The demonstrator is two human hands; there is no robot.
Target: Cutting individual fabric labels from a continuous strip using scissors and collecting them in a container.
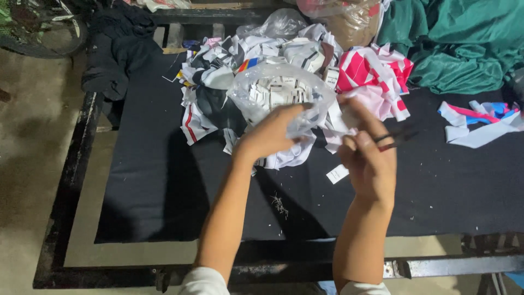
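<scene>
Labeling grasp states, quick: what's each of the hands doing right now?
Left hand: closed on the clear plastic bag of small white tags.
Right hand: closed on small dark snips; fingertips touch the bag.

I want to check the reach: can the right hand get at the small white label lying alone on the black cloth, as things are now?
Probably yes. The white label lies bare on the black cloth, just left of the right hand, and nothing covers it. But that hand already pinches small black snips, so its fingers are busy.
</scene>
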